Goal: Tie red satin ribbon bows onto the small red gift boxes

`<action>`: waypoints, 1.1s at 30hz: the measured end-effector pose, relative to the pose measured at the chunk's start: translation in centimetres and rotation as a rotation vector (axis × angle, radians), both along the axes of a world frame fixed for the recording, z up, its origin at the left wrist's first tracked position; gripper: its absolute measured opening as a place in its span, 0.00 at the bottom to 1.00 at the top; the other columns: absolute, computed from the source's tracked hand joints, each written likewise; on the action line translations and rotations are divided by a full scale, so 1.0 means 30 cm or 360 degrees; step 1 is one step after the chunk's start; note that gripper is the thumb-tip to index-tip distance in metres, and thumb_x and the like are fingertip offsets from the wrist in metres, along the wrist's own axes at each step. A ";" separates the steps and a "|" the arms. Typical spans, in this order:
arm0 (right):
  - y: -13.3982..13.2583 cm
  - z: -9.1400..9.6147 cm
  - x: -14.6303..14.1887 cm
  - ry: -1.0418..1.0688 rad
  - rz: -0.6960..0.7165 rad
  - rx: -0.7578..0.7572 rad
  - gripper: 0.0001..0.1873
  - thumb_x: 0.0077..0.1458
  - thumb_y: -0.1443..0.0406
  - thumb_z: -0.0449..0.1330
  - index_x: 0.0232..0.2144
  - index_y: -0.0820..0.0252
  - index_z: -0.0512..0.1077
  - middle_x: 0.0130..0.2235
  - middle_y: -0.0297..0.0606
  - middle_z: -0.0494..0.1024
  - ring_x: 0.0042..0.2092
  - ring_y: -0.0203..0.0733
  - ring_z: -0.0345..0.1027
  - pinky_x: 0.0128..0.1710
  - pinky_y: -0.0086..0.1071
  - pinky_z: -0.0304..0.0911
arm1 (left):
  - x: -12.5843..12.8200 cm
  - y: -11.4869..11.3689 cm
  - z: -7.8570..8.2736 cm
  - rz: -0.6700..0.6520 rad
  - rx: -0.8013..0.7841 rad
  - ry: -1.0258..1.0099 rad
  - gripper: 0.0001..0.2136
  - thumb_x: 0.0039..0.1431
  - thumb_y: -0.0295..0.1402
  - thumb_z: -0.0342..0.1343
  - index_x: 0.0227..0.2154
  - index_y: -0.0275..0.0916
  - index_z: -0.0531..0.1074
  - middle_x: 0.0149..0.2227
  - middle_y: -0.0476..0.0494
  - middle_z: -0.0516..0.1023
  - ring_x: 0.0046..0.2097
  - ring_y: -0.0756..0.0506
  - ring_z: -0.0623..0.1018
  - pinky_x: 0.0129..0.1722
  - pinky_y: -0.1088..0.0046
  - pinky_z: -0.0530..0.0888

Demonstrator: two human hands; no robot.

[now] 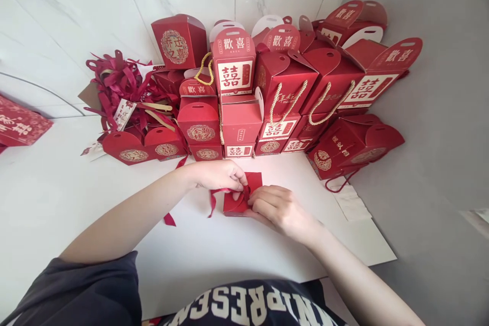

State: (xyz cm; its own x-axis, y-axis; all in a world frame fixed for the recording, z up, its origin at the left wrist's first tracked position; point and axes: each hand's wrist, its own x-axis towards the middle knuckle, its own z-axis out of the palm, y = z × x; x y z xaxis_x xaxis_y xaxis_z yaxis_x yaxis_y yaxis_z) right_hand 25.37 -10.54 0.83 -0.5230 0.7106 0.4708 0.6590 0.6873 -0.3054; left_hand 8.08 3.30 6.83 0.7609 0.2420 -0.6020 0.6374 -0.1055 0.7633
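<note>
A small red gift box [234, 207] sits on the white table in front of me, its top folded shut. A dark red ribbon [212, 204] runs over the top of the box, with a loose end hanging off to the left. My left hand [219, 175] reaches over from the left, fingers pinching the ribbon above the box. My right hand [280, 209] is closed at the right side of the box, its fingertips on the ribbon close to the left fingers. The fingers hide part of the ribbon where it crosses the box.
Stacked red gift boxes [237, 119], some with gold rope handles, line the back by the tiled wall. A heap of red ribbons [124, 81] lies at back left. Another red box [23, 122] is at far left. A grey wall [431, 173] bounds the right.
</note>
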 end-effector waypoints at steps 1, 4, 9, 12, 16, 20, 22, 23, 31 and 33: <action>0.001 -0.002 0.000 -0.0012 -0.0013 0.0001 0.08 0.64 0.66 0.58 0.31 0.62 0.68 0.32 0.39 0.77 0.37 0.42 0.70 0.38 0.35 0.63 | -0.004 -0.006 0.001 0.0008 0.0104 -0.0009 0.07 0.53 0.29 0.54 0.32 0.37 0.76 0.28 0.49 0.78 0.29 0.51 0.73 0.30 0.77 0.67; 0.003 -0.009 -0.005 -0.0046 -0.0050 0.0009 0.09 0.64 0.65 0.57 0.30 0.62 0.68 0.31 0.39 0.76 0.35 0.41 0.69 0.37 0.34 0.62 | -0.010 -0.017 0.000 0.0073 0.0278 0.0021 0.08 0.52 0.31 0.55 0.32 0.39 0.78 0.32 0.49 0.80 0.32 0.50 0.74 0.30 0.77 0.66; -0.003 -0.017 -0.012 -0.0002 -0.0099 -0.0039 0.11 0.65 0.63 0.56 0.30 0.60 0.69 0.30 0.38 0.75 0.33 0.41 0.68 0.36 0.34 0.62 | -0.010 -0.021 -0.030 0.0110 0.0297 -0.0029 0.11 0.46 0.39 0.64 0.30 0.38 0.79 0.30 0.49 0.80 0.30 0.49 0.75 0.27 0.76 0.67; 0.008 -0.009 0.002 0.0135 -0.0052 -0.0201 0.10 0.64 0.61 0.57 0.31 0.58 0.69 0.31 0.38 0.76 0.34 0.41 0.69 0.36 0.35 0.63 | -0.010 -0.039 -0.039 0.0077 0.0521 -0.0158 0.06 0.47 0.34 0.62 0.28 0.38 0.78 0.29 0.50 0.80 0.30 0.50 0.75 0.27 0.76 0.67; 0.068 -0.007 0.031 0.0662 -0.0180 -0.0420 0.05 0.65 0.62 0.55 0.41 0.56 0.69 0.43 0.42 0.77 0.45 0.44 0.72 0.47 0.39 0.66 | -0.018 -0.094 -0.032 -0.0013 0.0939 -0.0240 0.02 0.49 0.30 0.57 0.25 0.38 0.74 0.24 0.52 0.77 0.26 0.51 0.73 0.25 0.76 0.65; 0.133 -0.027 0.039 0.0731 -0.0163 -0.0454 0.10 0.67 0.66 0.51 0.43 0.55 0.72 0.44 0.42 0.78 0.46 0.45 0.71 0.50 0.42 0.65 | -0.036 -0.151 -0.065 0.0078 0.1456 -0.0354 0.03 0.53 0.27 0.53 0.28 0.39 0.71 0.25 0.51 0.76 0.26 0.50 0.73 0.27 0.76 0.67; 0.145 -0.036 0.034 0.0695 -0.0103 -0.0434 0.09 0.66 0.66 0.53 0.42 0.55 0.74 0.41 0.40 0.79 0.44 0.44 0.70 0.49 0.42 0.65 | -0.047 -0.163 -0.101 0.0201 0.1751 -0.0432 0.03 0.55 0.26 0.52 0.30 0.38 0.71 0.26 0.50 0.77 0.27 0.50 0.74 0.29 0.75 0.68; 0.146 -0.039 0.030 0.0699 -0.0102 -0.0425 0.08 0.65 0.66 0.55 0.42 0.55 0.74 0.41 0.40 0.79 0.44 0.44 0.69 0.48 0.41 0.65 | -0.052 -0.164 -0.120 0.0271 0.1861 -0.0482 0.04 0.56 0.26 0.52 0.31 0.38 0.71 0.26 0.50 0.77 0.26 0.50 0.74 0.29 0.75 0.68; 0.141 -0.038 -0.006 0.0766 -0.0277 -0.0444 0.07 0.61 0.69 0.58 0.39 0.56 0.76 0.39 0.39 0.77 0.43 0.43 0.69 0.45 0.39 0.66 | -0.087 -0.125 -0.216 0.0528 0.1815 -0.0960 0.02 0.60 0.27 0.55 0.33 0.38 0.72 0.24 0.53 0.74 0.24 0.55 0.70 0.28 0.80 0.68; 0.140 -0.038 -0.012 0.0759 -0.0309 -0.0368 0.06 0.59 0.70 0.58 0.36 0.56 0.75 0.37 0.39 0.76 0.41 0.43 0.69 0.43 0.39 0.66 | -0.091 -0.126 -0.216 0.0542 0.1816 -0.0974 0.03 0.61 0.28 0.55 0.32 0.38 0.73 0.23 0.54 0.74 0.24 0.55 0.69 0.27 0.80 0.67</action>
State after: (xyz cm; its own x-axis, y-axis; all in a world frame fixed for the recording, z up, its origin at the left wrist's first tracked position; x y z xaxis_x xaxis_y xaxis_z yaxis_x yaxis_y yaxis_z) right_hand 25.01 -6.34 -0.32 -0.1398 0.8852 0.4436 0.5191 0.4470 -0.7285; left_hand 5.34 -0.49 0.36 0.6353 0.6079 0.4763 0.3487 -0.7761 0.5254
